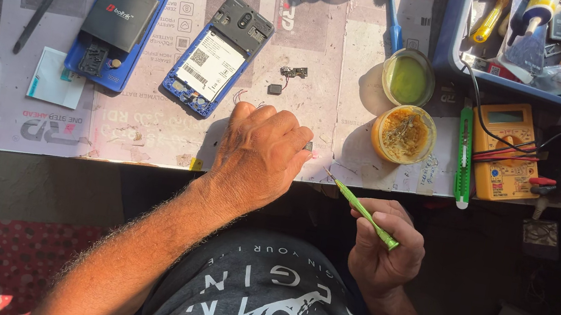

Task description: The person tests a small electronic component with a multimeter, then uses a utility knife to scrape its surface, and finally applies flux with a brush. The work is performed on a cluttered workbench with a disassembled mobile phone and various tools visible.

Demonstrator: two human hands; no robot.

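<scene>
Fingers (pixel 297 132) of the left hand (pixel 263 151) curl together, pinning a small dark chip-like part (pixel 309 145) on the printed grey work mat (pixel 150 138) near the front edge; right hand (pixel 385 247) clamps a slim green screwdriver (pixel 362 208), tip aimed at that part. Best to keep the part pressed flat, bring the tip in slowly, avoid the open yellow flux tin (pixel 403 133) just beside, blue opened phone (pixel 217 63) sits behind

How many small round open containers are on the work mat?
2. One round container holding green paste sits just left of the blue tray; another round container with yellowish contents sits directly below it, beside the yellow multimeter. Others may be hidden inside the tray.
</scene>
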